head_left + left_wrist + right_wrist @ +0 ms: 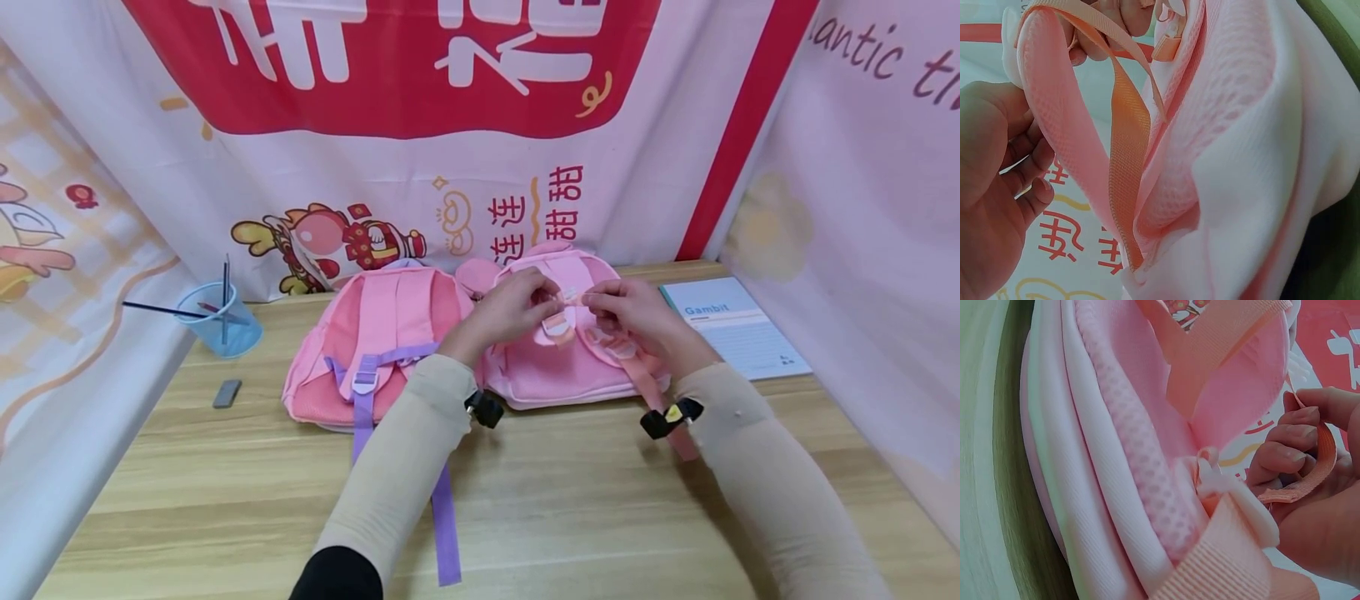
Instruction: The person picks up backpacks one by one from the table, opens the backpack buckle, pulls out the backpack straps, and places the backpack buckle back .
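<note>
A pink backpack (536, 383) with peach-orange webbing lies on the table, its shoulder straps upward. Above it, my left hand (513, 308) pinches the white buckle (1011, 50) at the end of a padded pink shoulder strap (1063, 112); its fingertips are partly hidden. My right hand (637, 312) pinches the thin peach webbing (1327, 456), part of which loops across its palm. In the left wrist view, a length of orange webbing (1129, 137) hangs from the strap's end down to the bag. Another white buckle (1247, 506) sits nearer the right wrist.
A second pink backpack (311, 375) with purple webbing (446, 533) lies to the left, touching the first. Farther left stand a blue mesh pen cup (240, 333) with pencils and a grey eraser (227, 393). A notebook (738, 329) lies at right. Printed cloth walls surround the table.
</note>
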Demonstrator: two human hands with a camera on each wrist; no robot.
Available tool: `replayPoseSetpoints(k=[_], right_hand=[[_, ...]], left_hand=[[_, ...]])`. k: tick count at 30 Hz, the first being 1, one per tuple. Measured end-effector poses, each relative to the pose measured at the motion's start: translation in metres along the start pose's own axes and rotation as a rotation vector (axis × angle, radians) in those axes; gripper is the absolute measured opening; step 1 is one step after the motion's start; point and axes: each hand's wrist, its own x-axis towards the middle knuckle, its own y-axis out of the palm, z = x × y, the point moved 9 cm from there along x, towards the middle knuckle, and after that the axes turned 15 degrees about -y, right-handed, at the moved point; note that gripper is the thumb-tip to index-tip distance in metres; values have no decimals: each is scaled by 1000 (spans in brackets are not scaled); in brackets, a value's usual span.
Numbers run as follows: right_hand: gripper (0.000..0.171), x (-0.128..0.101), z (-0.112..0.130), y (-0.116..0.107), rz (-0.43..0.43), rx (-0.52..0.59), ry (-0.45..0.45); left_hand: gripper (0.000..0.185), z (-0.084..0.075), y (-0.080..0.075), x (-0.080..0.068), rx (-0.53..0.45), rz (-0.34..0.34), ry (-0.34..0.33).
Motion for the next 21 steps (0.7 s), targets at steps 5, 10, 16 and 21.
replayPoseSetpoints(k=[5, 10, 16, 21], right_hand=[[31, 0, -1, 5, 2, 56, 23], [33, -2, -3, 10, 32, 109, 58], [36, -1, 1, 14, 45, 71, 59], [36, 2, 6, 18, 60, -2, 26]], left_hand=[[26, 0, 1, -1, -16, 1, 30], [25, 1, 2, -1, -36, 5, 45], [24, 2, 1, -2, -61, 1, 57], [23, 1, 2, -2, -71, 3, 64]])
